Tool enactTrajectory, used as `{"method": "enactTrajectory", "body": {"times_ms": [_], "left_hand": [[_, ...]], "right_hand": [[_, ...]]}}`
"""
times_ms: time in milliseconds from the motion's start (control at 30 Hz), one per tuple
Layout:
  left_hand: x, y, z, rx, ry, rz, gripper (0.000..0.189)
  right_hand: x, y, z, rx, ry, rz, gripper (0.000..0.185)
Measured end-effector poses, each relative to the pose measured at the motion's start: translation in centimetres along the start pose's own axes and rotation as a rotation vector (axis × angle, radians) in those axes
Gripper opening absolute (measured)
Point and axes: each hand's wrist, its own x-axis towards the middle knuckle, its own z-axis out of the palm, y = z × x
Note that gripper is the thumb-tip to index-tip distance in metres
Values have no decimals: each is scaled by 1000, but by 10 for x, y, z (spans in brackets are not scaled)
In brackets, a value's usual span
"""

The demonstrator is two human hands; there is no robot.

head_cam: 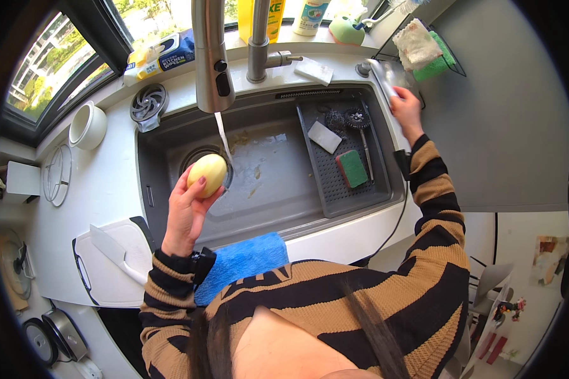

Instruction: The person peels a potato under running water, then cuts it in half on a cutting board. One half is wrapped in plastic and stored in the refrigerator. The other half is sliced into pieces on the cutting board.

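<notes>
My left hand (pixel 188 208) holds a peeled potato (pixel 208 175) over the drain side of the grey sink (pixel 270 189). Just beside the potato, water runs from the pull-down spout of the steel faucet (pixel 213 61). At the sink's right rear corner, my right hand (pixel 407 108) grips a white-handled utensil (pixel 385 83); its working end is blurred, so its kind cannot be told. A grey perforated tray (pixel 329 199) sits in the sink's right side, bearing a green-and-red scouring sponge (pixel 352 169), a white sponge (pixel 325 137) and a long-handled brush (pixel 365 147).
A knife (pixel 109 246) lies on the white cutting board (pixel 123 284) at left, its handle towards my left sleeve. A blue cloth (pixel 251 258) hangs at the front edge. White bowls (pixel 89 125) stand back left. A wire rack (pixel 457 66) holds sponges at right.
</notes>
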Motion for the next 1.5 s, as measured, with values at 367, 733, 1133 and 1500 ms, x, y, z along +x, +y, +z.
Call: {"method": "enactTrajectory", "body": {"times_ms": [367, 733, 1133, 1500], "left_hand": [[-15, 4, 9, -22, -10, -43, 46], [-5, 4, 25, -52, -53, -73, 45], [23, 13, 39, -55, -57, 38, 45], [56, 9, 51, 107, 103, 32, 33]], "right_hand": [[112, 115, -84, -117, 429, 5, 40], [46, 9, 54, 13, -732, -109, 25], [-6, -89, 183, 171, -582, -97, 35], [-76, -171, 219, 714, -1306, 298, 27]]}}
